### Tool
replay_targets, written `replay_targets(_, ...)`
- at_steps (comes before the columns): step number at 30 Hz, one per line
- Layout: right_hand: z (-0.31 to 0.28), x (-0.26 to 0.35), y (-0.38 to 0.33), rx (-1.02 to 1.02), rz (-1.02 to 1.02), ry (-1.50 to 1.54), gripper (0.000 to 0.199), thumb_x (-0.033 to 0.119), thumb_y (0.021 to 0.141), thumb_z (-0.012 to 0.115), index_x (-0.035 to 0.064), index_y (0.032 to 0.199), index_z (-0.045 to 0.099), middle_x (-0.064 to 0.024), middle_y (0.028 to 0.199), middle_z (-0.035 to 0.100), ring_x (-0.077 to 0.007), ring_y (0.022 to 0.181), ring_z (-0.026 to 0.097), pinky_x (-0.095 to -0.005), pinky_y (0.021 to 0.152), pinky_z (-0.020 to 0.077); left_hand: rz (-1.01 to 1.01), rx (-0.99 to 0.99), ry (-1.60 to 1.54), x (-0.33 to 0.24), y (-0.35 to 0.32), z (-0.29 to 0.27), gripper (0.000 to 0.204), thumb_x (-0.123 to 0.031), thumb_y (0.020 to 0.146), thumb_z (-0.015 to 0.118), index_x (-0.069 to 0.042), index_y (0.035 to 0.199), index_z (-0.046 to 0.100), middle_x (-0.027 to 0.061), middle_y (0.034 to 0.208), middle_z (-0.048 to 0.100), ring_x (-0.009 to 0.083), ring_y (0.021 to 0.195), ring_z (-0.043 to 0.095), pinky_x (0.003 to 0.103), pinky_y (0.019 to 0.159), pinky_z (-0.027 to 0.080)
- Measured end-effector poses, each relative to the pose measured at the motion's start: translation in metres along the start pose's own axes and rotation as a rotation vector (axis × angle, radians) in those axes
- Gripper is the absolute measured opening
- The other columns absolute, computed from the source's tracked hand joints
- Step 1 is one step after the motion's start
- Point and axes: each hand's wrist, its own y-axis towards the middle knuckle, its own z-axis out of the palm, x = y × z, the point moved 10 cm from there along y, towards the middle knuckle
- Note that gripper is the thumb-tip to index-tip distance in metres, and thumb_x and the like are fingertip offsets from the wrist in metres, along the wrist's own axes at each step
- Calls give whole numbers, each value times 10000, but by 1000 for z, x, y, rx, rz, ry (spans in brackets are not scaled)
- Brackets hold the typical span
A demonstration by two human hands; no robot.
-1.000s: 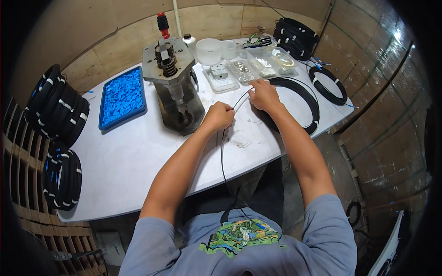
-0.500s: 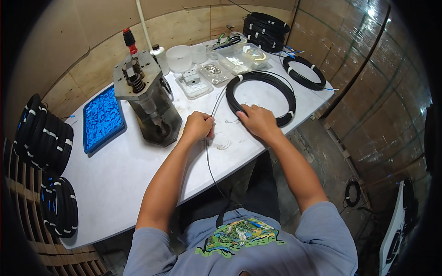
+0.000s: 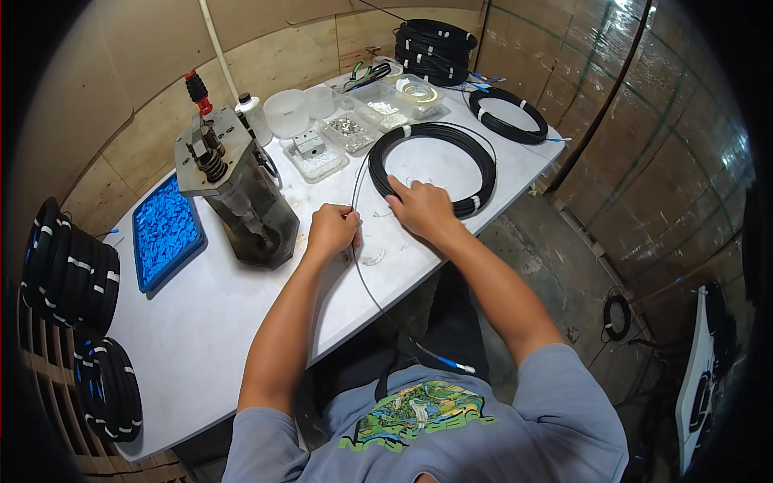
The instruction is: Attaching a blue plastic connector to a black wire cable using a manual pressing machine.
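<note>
A black cable coil (image 3: 488, 165), bound with white ties, lies on the right half of the table. My right hand (image 3: 425, 211) grips its near left side, with some fingertips hidden against the strands. A thin loose cable (image 3: 367, 283) runs off the coil, and my left hand (image 3: 330, 230) has it pinched between thumb and fingers. From there the cable drops over the table's front edge. Its end, a blue connector with a white tip (image 3: 456, 365), hangs in front of my shirt.
Left of my hands stands a metal press (image 3: 256, 213) with a red-and-black handle. Beyond it is a blue tray (image 3: 201, 241) of small blue parts. Clear boxes (image 3: 318, 171) line the back. More cable coils are stacked at the far right (image 3: 435, 52) and left (image 3: 76, 274).
The view has turned, shifting the table's far side leftward. The cable's blue-and-white end now hangs clear of the shirt print. Both hands keep their places on cable and coil.
</note>
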Motion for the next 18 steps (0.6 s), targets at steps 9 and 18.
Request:
replay_targets(9,-23,-9,-17,105,-50,5,537,450,913,687,237,1402,628,-167,1006,707,-353,946,676,-453,863,531,-39,4,-48,11,3,-1,280,-181,969,599,14,846,757,92,628,705,184,564,695,352,618,546)
replay_targets(18,18,-19,25,24,182,-9,509,408,921,698,142,1349,626,-197,991,710,-385,835,714,-478,759,576,-17,-12,3,-4,-1,5,280,-191,956,612,-1,810,757,78,623,703,174,577,690,343,628,547)
